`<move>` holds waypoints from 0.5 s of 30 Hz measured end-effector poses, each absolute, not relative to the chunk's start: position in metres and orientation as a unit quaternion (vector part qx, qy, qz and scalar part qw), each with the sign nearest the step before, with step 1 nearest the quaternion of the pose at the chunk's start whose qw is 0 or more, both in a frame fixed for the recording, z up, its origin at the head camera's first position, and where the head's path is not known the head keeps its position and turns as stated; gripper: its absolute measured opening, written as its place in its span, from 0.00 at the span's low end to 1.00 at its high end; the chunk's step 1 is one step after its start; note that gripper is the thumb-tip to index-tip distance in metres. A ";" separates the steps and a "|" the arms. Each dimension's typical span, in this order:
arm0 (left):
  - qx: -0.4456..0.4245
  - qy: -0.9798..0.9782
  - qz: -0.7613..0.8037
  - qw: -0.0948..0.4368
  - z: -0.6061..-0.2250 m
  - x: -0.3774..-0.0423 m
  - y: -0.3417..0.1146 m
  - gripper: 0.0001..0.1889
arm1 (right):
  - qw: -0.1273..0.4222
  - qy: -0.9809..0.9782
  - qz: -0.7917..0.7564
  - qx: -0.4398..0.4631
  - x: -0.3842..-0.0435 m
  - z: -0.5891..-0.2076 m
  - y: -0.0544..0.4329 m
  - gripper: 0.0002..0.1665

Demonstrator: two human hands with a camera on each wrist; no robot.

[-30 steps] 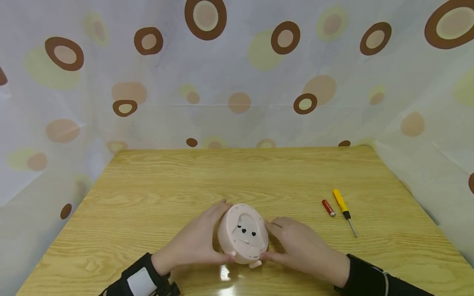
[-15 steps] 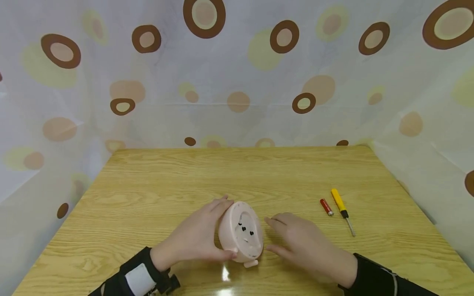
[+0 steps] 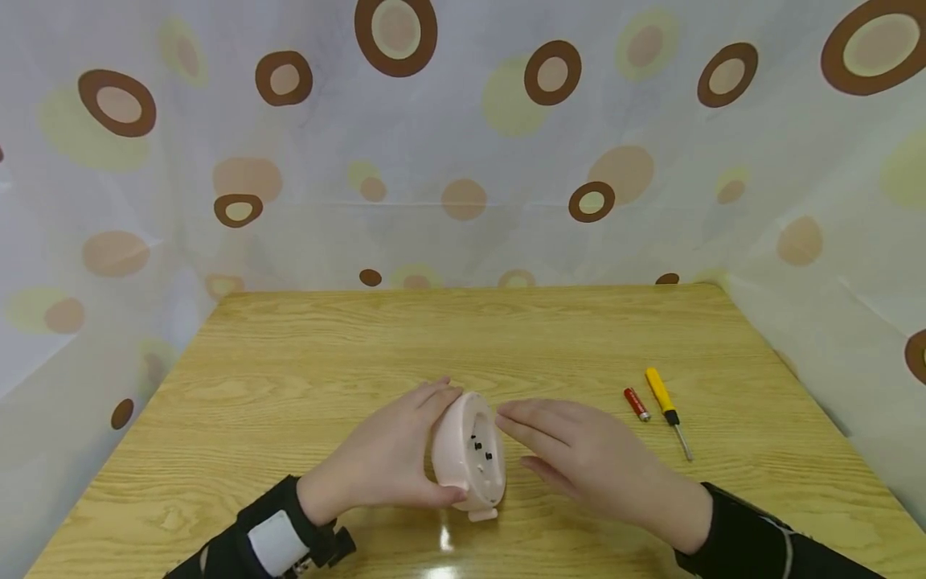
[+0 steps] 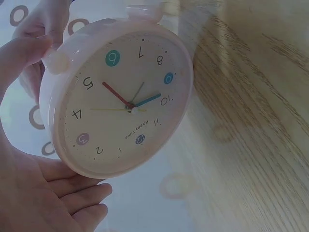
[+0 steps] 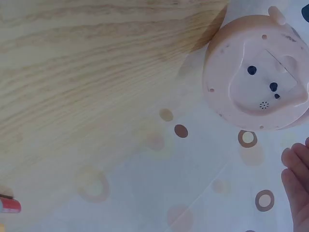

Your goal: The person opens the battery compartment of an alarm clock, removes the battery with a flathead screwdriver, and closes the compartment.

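A round pale pink alarm clock (image 3: 469, 457) stands tilted on edge, its back with small black knobs facing right in the head view. My left hand (image 3: 394, 458) grips its rim, thumb at the near side by a small foot and fingers at the far side. In the left wrist view the clock's dial (image 4: 128, 101) shows coloured numbers and hands, upside down. Fingers extended, my right hand (image 3: 586, 454) is just right of the clock's back, holding nothing. The right wrist view shows its fingertips (image 5: 292, 159) apart from the clock's back (image 5: 265, 72).
A red battery (image 3: 637, 404) lies to the right on the wooden table (image 3: 347, 346). Beside it is a screwdriver (image 3: 664, 396) with a yellow and black handle. A pale patterned cloth (image 3: 463, 161) hangs behind the table and along its sides.
The clock has turned so its back faces more to the right. My right hand has let go of its edge, and its fingers have straightened. My left hand keeps its grip.
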State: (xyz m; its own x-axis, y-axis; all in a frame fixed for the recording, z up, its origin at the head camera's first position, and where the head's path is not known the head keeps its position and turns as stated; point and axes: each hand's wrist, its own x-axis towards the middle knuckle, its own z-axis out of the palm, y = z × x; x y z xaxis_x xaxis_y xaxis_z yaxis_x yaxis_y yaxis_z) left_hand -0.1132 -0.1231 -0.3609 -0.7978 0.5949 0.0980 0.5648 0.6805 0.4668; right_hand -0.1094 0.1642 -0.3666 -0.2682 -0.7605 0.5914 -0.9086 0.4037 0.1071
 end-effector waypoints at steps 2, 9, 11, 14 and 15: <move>0.319 0.916 0.243 0.033 -0.361 -0.114 -0.122 0.58 | 0.300 -0.770 0.122 0.550 -0.110 -0.365 0.162 0.29; 0.331 0.909 0.251 0.046 -0.361 -0.115 -0.114 0.58 | 0.310 -0.748 0.096 0.579 -0.110 -0.367 0.157 0.30; 0.337 0.905 0.253 0.050 -0.361 -0.115 -0.111 0.58 | 0.309 -0.747 0.092 0.582 -0.110 -0.368 0.157 0.29; 0.349 0.899 0.260 0.056 -0.362 -0.116 -0.107 0.57 | 0.308 -0.747 0.084 0.583 -0.109 -0.370 0.158 0.29; 0.352 0.896 0.263 0.058 -0.362 -0.116 -0.106 0.57 | 0.307 -0.748 0.081 0.583 -0.109 -0.371 0.158 0.29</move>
State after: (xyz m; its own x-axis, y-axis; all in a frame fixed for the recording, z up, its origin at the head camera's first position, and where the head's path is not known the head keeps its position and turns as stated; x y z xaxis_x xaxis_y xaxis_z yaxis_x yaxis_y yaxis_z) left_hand -0.1164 -0.1061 -0.3619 -0.7454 0.6617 0.0805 0.6003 0.6138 0.5127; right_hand -0.1093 0.1575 -0.3707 -0.1320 -0.8214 0.5549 -0.9216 0.3078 0.2364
